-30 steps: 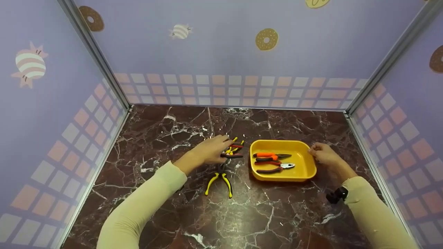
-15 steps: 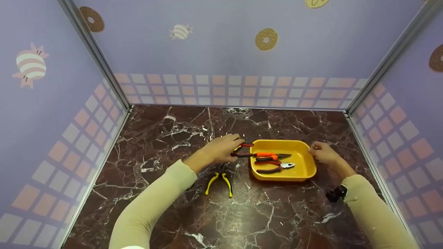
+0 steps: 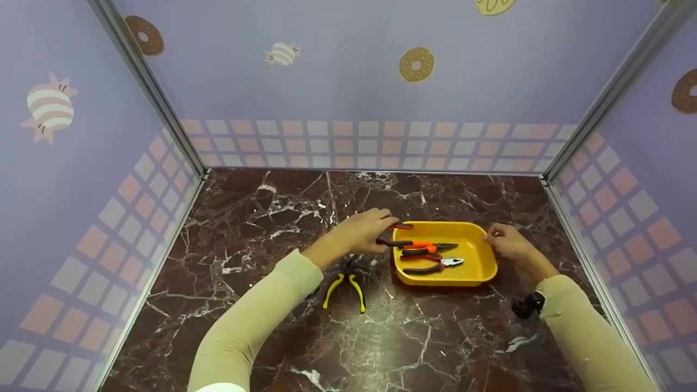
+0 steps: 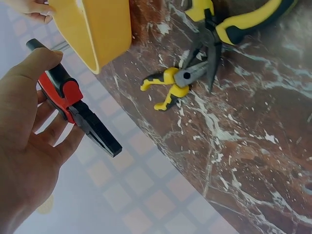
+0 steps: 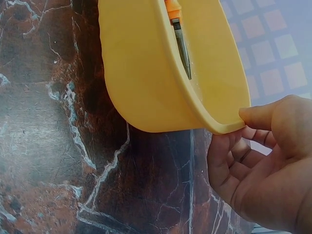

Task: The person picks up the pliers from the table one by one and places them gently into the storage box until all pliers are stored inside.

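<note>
My left hand [image 3: 364, 231] holds red-and-black pliers [image 4: 69, 92] by the handles. Their dark jaws point away from the tray, and the handle ends reach over the left rim of the yellow plastic tray [image 3: 486, 267]. With thumb and fingers, my right hand [image 3: 512, 245] pinches the tray's right rim. Inside the tray lie orange-and-black long-nose pliers [image 3: 430, 246] and red-and-black pliers with bright jaws [image 3: 435, 265]. Yellow-and-black pliers [image 3: 342, 284] lie spread on the table below my left hand. A second yellow-handled pair [image 4: 173, 87] shows beside them in the left wrist view; the hand hides it from the head view.
The dark red marbled tabletop [image 3: 305, 354] carries everything. Lilac panels with a checkered band [image 3: 354, 141] enclose it at the back and both sides. A small black device [image 3: 527, 306] sits at my right wrist.
My left hand has lifted the red-and-black pliers off the table and moved right with them to the tray's left rim. The right hand keeps its grip on the rim.
</note>
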